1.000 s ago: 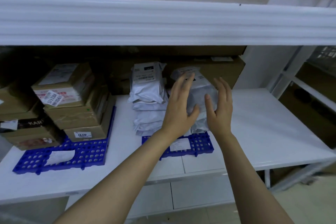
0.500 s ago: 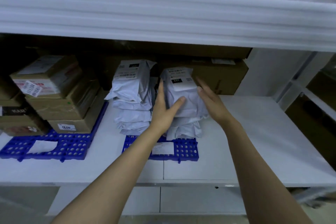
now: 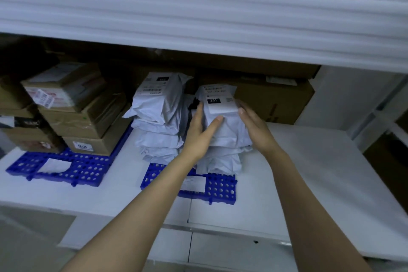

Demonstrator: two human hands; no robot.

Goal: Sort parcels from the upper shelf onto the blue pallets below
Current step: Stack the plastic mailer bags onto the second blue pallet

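A white poly parcel (image 3: 220, 106) labelled 231 lies on top of the right-hand stack of white bags, which stands on the middle blue pallet (image 3: 220, 187). My left hand (image 3: 198, 134) clasps its left side with the thumb across the front. My right hand (image 3: 257, 130) presses flat against its right side. A second stack of white bags (image 3: 161, 106) stands just left of it on the same pallet. The pallet's back part is hidden under the bags.
Another blue pallet (image 3: 88, 168) at the left carries stacked cardboard boxes (image 3: 84, 117). A large cardboard box (image 3: 278, 99) stands behind the bags. The upper shelf's white edge (image 3: 198, 17) runs overhead. The white lower shelf (image 3: 331, 161) extends to the right.
Both hands have gone from hovering open in front of the parcel to closing against its two sides. My view has shifted closer and slightly left.
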